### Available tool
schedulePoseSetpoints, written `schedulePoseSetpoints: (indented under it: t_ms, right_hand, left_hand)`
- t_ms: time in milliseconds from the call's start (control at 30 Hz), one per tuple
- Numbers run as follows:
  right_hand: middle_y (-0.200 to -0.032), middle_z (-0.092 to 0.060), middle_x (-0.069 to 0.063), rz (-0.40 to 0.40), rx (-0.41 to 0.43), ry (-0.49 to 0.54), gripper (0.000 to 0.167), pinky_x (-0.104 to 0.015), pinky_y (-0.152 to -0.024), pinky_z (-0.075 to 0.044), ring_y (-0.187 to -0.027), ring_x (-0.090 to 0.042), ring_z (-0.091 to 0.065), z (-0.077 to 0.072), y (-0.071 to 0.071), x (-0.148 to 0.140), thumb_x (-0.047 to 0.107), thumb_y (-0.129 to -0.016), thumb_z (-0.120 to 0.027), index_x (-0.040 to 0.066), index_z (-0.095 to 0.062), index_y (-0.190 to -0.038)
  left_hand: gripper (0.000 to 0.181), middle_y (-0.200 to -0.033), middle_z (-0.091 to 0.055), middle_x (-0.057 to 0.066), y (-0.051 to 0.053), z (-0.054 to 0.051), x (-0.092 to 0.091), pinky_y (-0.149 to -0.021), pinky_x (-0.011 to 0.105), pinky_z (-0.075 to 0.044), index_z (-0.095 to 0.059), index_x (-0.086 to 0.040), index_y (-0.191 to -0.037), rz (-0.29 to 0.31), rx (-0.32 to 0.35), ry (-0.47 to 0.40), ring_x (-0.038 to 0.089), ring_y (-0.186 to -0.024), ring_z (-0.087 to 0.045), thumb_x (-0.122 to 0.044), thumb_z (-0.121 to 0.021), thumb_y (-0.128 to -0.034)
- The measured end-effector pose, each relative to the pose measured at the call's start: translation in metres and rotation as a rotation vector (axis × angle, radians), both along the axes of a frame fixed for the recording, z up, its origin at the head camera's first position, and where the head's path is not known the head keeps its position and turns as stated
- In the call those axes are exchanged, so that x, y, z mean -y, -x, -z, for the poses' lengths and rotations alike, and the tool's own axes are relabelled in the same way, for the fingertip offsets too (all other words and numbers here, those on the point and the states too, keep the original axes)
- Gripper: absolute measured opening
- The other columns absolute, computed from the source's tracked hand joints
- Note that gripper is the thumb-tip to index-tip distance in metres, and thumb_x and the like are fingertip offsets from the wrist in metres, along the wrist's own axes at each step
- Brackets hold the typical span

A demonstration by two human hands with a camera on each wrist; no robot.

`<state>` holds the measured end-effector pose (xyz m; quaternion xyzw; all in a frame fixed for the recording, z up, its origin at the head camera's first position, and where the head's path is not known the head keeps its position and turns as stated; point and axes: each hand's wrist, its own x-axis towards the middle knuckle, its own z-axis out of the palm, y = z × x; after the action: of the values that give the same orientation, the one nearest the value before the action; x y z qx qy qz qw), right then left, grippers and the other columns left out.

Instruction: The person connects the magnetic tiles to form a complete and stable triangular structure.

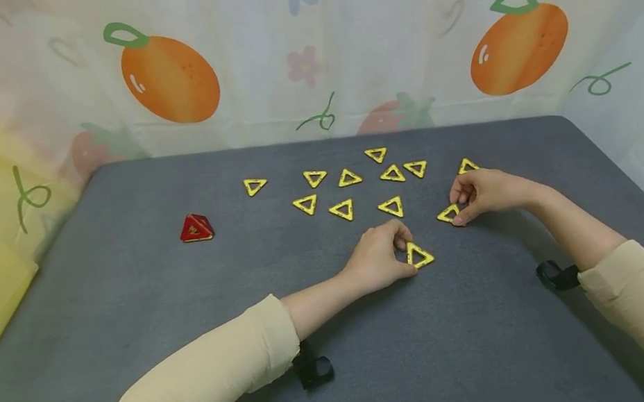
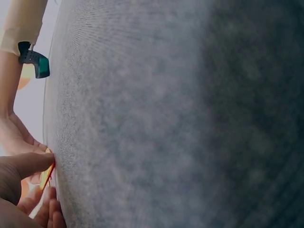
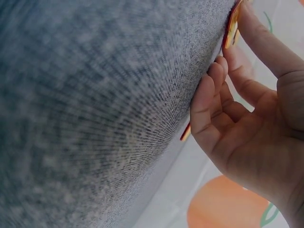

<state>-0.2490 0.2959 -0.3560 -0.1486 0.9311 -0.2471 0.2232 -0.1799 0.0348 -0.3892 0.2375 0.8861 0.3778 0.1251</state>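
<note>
My left hand point(image 1: 376, 257) pinches a yellow triangular tile point(image 1: 428, 257) with an open middle, near the table's centre. In the left wrist view this tile point(image 2: 48, 175) is seen edge-on, with red along one side. To the right, my right hand point(image 1: 490, 191) holds another yellow triangular tile point(image 1: 442, 215) between thumb and forefinger, low over or on the table. The right wrist view shows that tile point(image 3: 231, 26) at the top, its other fingers curled beside the surface. Just beyond the right hand lies a loose yellow triangular tile point(image 1: 462, 167).
Several yellow triangular tiles lie scattered toward the back of the dark grey table point(image 1: 125, 316), including one nearby point(image 1: 396, 206) and one far left point(image 1: 255, 185). A red pyramid point(image 1: 196, 228) stands left of them. A fruit-printed curtain point(image 1: 246, 44) hangs behind the table.
</note>
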Motion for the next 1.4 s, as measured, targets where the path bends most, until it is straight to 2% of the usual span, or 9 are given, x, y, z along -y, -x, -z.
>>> schedulePoseSetpoints:
  t_ms: [100, 200, 333, 567, 733, 933, 1133, 1400]
  right_hand:
    - [-0.099, -0.058, -0.009, 0.003, 0.003, -0.004, 0.041, -0.029, -0.070, -0.043, -0.085, -0.017, -0.049, 0.000, 0.000, 0.000, 0.029, -0.082, -0.081, 0.004, -0.060, -0.107]
    - [-0.099, -0.058, -0.009, 0.004, 0.004, -0.006, 0.041, -0.029, -0.070, -0.043, -0.085, -0.017, -0.049, 0.001, 0.000, 0.001, 0.029, -0.082, -0.081, 0.004, -0.060, -0.107]
    - [-0.100, -0.058, -0.009, 0.001, 0.001, -0.003, 0.040, -0.030, -0.071, -0.043, -0.086, -0.017, -0.050, 0.002, 0.000, 0.001, 0.029, -0.082, -0.081, 0.004, -0.060, -0.107]
    - [-0.100, -0.058, -0.010, -0.005, -0.002, 0.004, 0.039, -0.030, -0.071, -0.043, -0.088, -0.018, -0.049, 0.003, 0.001, 0.002, 0.028, -0.083, -0.080, 0.004, -0.060, -0.107]
    - [-0.099, -0.057, -0.009, -0.006, 0.000, -0.002, 0.039, -0.029, -0.070, -0.042, -0.087, -0.018, -0.048, 0.002, 0.000, 0.000, 0.027, -0.083, -0.080, 0.003, -0.059, -0.107]
    - [-0.098, -0.057, -0.008, -0.005, 0.008, 0.003, 0.039, -0.028, -0.069, -0.042, -0.085, -0.017, -0.048, 0.000, -0.001, 0.000, 0.027, -0.083, -0.080, 0.004, -0.059, -0.107]
    - [-0.098, -0.057, -0.009, -0.008, 0.008, 0.010, 0.039, -0.027, -0.068, -0.042, -0.085, -0.017, -0.047, 0.000, -0.002, 0.000, 0.026, -0.083, -0.080, 0.003, -0.059, -0.107]
    - [-0.097, -0.056, -0.008, -0.008, 0.006, 0.015, 0.039, -0.027, -0.068, -0.041, -0.085, -0.018, -0.047, -0.001, -0.001, 0.000, 0.026, -0.083, -0.080, 0.003, -0.059, -0.107]
  left_hand:
    - [0.039, -0.089, -0.067, 0.002, -0.001, -0.001, 0.000, -0.066, 0.019, -0.044, -0.061, -0.013, -0.111, 0.008, 0.022, -0.041, 0.009, -0.072, -0.056, -0.010, -0.083, -0.0790]
    - [0.031, -0.082, -0.069, 0.002, -0.001, -0.002, 0.000, -0.059, 0.018, -0.043, -0.062, -0.014, -0.110, 0.007, 0.030, -0.072, 0.007, -0.064, -0.057, -0.008, -0.078, -0.0836]
    - [0.021, -0.081, -0.070, 0.004, 0.001, -0.004, 0.006, -0.056, 0.018, -0.042, -0.064, -0.014, -0.108, 0.002, 0.041, -0.111, 0.006, -0.062, -0.057, -0.009, -0.073, -0.0889]
    - [0.022, -0.087, -0.071, 0.008, 0.006, -0.014, 0.034, -0.059, 0.019, -0.044, -0.064, -0.014, -0.110, 0.009, 0.077, -0.169, 0.013, -0.070, -0.063, -0.008, -0.071, -0.0899]
    - [0.022, -0.088, -0.071, 0.008, 0.008, -0.018, 0.057, -0.063, 0.021, -0.047, -0.063, -0.014, -0.110, -0.002, 0.111, -0.152, 0.016, -0.074, -0.066, -0.009, -0.071, -0.0898]
    - [0.023, -0.088, -0.072, 0.006, 0.006, -0.014, 0.086, -0.068, 0.023, -0.051, -0.063, -0.013, -0.110, -0.011, 0.160, -0.121, 0.011, -0.074, -0.066, -0.008, -0.071, -0.0897]
    - [0.025, -0.088, -0.072, 0.008, 0.002, -0.013, 0.109, -0.069, 0.024, -0.053, -0.062, -0.010, -0.113, 0.008, 0.188, -0.097, 0.009, -0.074, -0.067, -0.007, -0.071, -0.0899]
    - [0.025, -0.087, -0.070, 0.007, 0.000, -0.010, 0.119, -0.067, 0.023, -0.052, -0.062, -0.008, -0.114, 0.041, 0.210, -0.096, 0.008, -0.073, -0.066, -0.006, -0.070, -0.0903]
